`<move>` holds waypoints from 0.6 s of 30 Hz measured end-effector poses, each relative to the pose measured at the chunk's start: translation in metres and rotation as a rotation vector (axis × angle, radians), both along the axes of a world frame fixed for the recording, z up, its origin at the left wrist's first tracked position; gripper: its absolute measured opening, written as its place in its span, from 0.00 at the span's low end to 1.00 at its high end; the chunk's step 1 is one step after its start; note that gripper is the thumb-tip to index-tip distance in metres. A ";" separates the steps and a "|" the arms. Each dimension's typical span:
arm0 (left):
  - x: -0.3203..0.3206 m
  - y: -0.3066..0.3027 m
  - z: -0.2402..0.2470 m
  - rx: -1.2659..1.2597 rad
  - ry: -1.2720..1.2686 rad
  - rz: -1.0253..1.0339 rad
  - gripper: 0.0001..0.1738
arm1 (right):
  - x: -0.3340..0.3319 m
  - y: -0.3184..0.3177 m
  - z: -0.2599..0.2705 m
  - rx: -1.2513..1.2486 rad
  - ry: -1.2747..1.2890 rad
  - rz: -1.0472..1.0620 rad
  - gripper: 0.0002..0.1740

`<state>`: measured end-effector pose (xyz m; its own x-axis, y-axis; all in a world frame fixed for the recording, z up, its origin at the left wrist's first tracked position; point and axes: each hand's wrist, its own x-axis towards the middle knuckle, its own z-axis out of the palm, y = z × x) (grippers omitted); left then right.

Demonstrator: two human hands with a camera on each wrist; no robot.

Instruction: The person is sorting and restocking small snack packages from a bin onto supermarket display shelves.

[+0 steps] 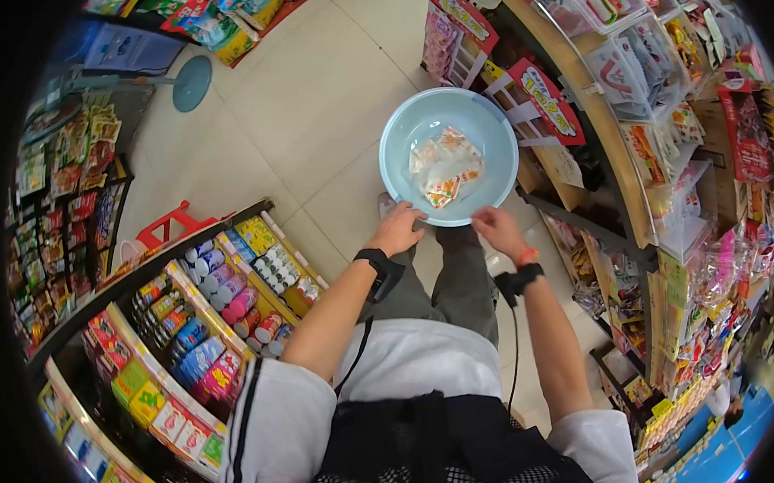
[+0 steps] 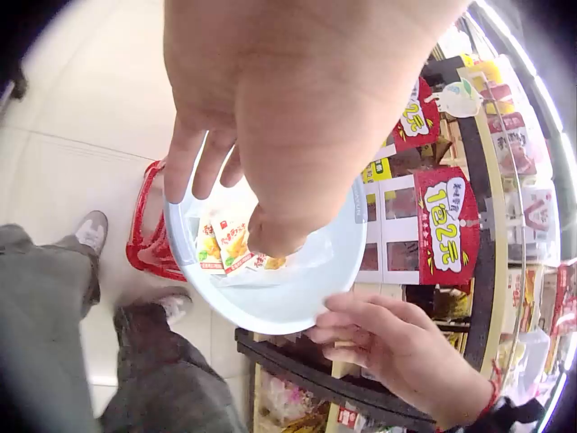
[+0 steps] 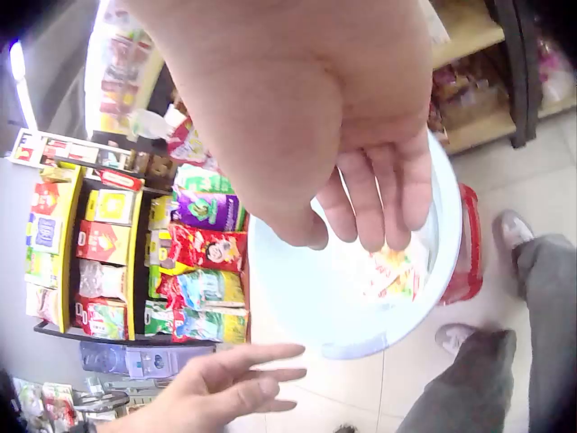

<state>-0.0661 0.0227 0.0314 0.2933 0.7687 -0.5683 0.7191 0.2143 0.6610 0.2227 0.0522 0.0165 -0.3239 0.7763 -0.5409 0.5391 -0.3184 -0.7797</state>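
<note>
A light-blue plastic basin (image 1: pixel 392 159) stands in front of the person, with several small printed snack packets (image 1: pixel 447 191) lying inside it. Something translucent and whitish covers part of the packets. The left hand (image 1: pixel 397 229) is at the near left side of the rim, its fingers extended and loosely bent. In the right wrist view the left hand (image 3: pixel 230 388) appears with straight, spread fingers and holds nothing. The right hand (image 1: pixel 501 234) is at the near right edge of the basin. In the left wrist view the right hand's fingertips (image 2: pixel 338 311) are right at the rim, relaxed.
Under the basin shows a red plastic stool (image 2: pixel 149 230). To the right stands a shelf unit with red price signs (image 1: pixel 545 101) and clear bins (image 1: pixel 638 66). Left are shelves of cans (image 1: pixel 225 287) and boxes. Another red stool (image 1: pixel 175 223) stands behind them.
</note>
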 end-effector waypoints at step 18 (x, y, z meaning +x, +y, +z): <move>0.040 0.036 -0.079 -0.061 -0.184 0.235 0.29 | -0.088 0.041 -0.155 0.493 -0.557 0.244 0.24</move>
<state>-0.0265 0.0586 -0.0474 0.2141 0.7936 -0.5695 0.5147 0.4038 0.7563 0.1348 0.0934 -0.1382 -0.2983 0.9109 -0.2852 0.9027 0.1721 -0.3943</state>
